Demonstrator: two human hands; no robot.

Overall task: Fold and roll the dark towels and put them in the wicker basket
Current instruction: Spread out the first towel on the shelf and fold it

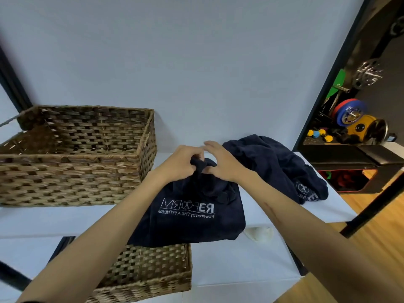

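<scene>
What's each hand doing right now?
Left hand: grips the towel by its bunched top.
Right hand: fingers on the same bunch, apparently pinching it.

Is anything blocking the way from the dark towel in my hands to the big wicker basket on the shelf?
Nothing visible: the dark navy towel hangs right of the open-topped wicker basket.
</scene>
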